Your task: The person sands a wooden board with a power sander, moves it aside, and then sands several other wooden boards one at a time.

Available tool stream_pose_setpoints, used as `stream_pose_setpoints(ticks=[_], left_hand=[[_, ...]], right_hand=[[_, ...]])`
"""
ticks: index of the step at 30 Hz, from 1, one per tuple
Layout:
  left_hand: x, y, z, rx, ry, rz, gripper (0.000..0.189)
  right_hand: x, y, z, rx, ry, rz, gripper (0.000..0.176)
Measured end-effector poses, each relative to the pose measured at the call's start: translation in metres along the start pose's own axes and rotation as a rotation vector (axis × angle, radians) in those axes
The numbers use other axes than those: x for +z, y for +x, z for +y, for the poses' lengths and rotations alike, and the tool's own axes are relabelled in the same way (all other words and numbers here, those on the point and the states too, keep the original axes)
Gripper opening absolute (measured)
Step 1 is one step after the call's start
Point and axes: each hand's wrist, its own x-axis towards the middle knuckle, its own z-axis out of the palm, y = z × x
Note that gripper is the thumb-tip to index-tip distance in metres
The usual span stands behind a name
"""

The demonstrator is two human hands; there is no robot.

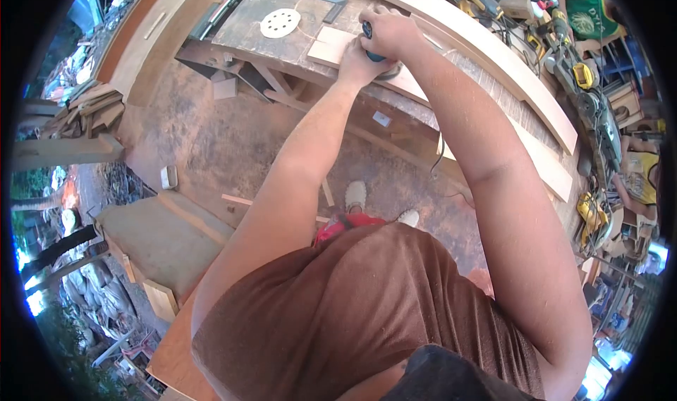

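A blue and dark orbital sander [373,54] rests on a pale wooden board [328,46] at the workbench's near edge. My right hand [392,32] is closed around its top. My left hand [360,65] is closed against the sander's near side, its fingertips partly hidden. Below the hands, part of the round sander base [389,72] shows on the board. To the left lies a white sanding disc [280,23] with several holes. A metal try square [326,1] lies beyond it.
Long planks [493,66] stretch along the workbench [243,33] to the right. Power tools and cords [486,5] crowd the far right, near other people [589,13]. Scrap wood [90,110] is piled at left. A covered slab [159,239] stands left of my body.
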Motion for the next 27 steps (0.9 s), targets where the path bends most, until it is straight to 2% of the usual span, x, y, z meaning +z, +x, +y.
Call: stream_pose_setpoints(ticks=[5,11,14,24,27], left_hand=[[0.022,-0.003,0.022,0.054,0.073,0.03,0.093],[0.063,-0.012,0.062,0.064,0.058,-0.084,0.092],[0.086,-0.022,0.083,0.024,-0.022,-0.205,0.092],[0.187,-0.06,0.153,0.073,-0.095,-0.221,0.088],[0.218,-0.07,0.173,0.126,-0.111,-0.212,0.084]], right_hand=[[0.009,-0.018,0.026,0.025,0.0,0.059,0.048],[0.003,-0.061,0.068,0.138,0.064,0.008,0.052],[0.0,-0.091,0.09,0.206,0.06,0.012,0.051],[-0.003,-0.193,0.173,0.306,0.096,0.028,0.05],[-0.004,-0.221,0.198,0.323,0.092,0.097,0.043]])
